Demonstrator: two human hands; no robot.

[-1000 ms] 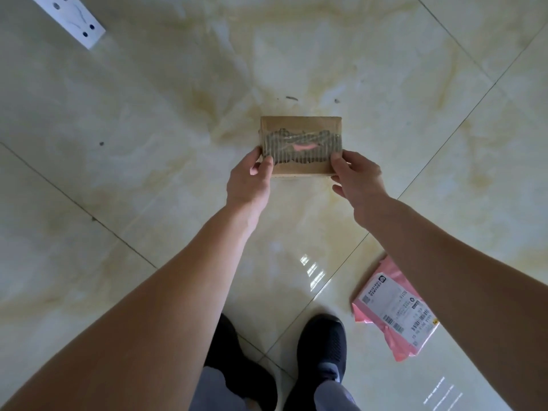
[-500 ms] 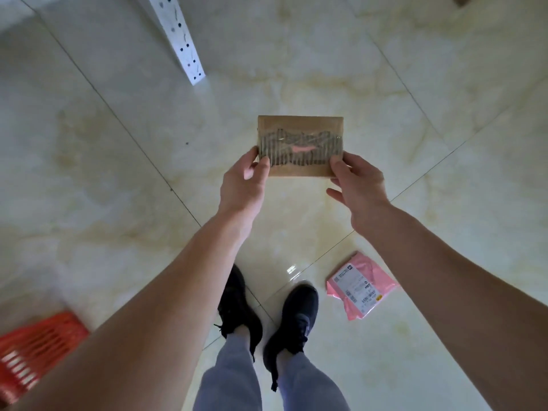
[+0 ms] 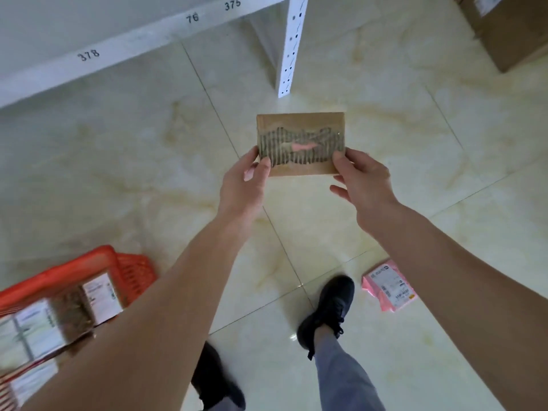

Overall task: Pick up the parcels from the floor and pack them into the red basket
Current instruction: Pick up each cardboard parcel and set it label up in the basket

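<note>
Glossy cream marble-look floor tiles (image 3: pixel 148 179) fill the view, with a white metal shelf rack (image 3: pixel 289 48) hand-numbered 378, 76 and 375 at the top and a brown cardboard box (image 3: pixel 510 34) in the upper right corner. At lower left the red basket (image 3: pixel 98 259) holds several labelled parcels (image 3: pixel 59 318), blurred, while a pink parcel (image 3: pixel 390 287) lies on the floor beside a black shoe (image 3: pixel 329 310). Held up above the floor, a flat cardboard parcel (image 3: pixel 299 126) with torn facing is pinched at its lower corners between thumb and fingers of the left hand (image 3: pixel 246 185) and right hand (image 3: pixel 364 182).
</note>
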